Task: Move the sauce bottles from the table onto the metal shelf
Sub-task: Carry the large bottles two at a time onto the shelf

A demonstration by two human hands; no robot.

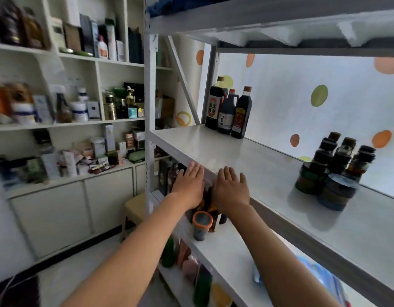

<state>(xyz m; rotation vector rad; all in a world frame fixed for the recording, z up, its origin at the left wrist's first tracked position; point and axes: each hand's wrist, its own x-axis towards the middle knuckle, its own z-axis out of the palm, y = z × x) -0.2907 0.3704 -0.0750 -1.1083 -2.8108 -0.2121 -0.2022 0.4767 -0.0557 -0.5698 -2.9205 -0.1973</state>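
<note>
Two hands being held out empty near the metal shelf [247, 151] edge, left hand [188, 185] and right hand [230, 188] fingers being kept straight, slightly spread, three dark sauce bottles [229, 111] being stood far left.

A home storeroom or pantry is indicated. A white built-in shelving unit [67, 125] is crowded with boxes, jars and cosmetic containers above closed cabinet doors [58, 218]. A metal shelf [247, 156] is stocked with dark sauce bottles [231, 111] and stacked tins [328, 189]. A dotted curtain [302, 89] is hung behind it; a small stool [135, 207] is seen below.
</note>
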